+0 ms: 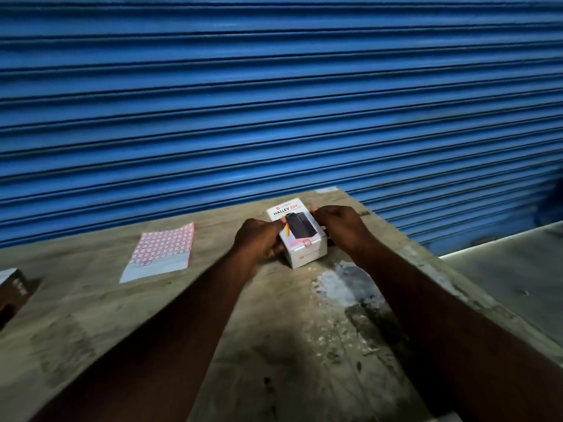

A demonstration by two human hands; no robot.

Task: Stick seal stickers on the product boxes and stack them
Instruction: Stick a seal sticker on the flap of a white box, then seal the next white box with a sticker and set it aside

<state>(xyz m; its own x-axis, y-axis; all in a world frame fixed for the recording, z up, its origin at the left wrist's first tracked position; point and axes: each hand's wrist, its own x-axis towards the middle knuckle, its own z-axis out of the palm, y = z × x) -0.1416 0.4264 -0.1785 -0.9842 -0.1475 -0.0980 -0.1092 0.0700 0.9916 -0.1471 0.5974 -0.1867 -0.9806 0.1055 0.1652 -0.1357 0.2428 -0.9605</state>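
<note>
A white product box [301, 239] printed "HALLEY 20K" lies flat near the far middle of the wooden table [213, 315]. My left hand [259, 242] grips its left side, thumb on the top face. At the box's right far corner my right hand [341, 226] holds it with curled fingers. A small pinkish seal sticker [307, 245] sits on the near top edge of the box. The sticker sheet [161, 254], white with rows of red-outlined stickers, lies flat to the left of my hands.
A dark brown box [13, 292] pokes in at the left edge of the table. Behind the table hangs a blue rolled shutter [274, 102]. A grey surface [511, 278] lies lower at the right, past the table's right edge.
</note>
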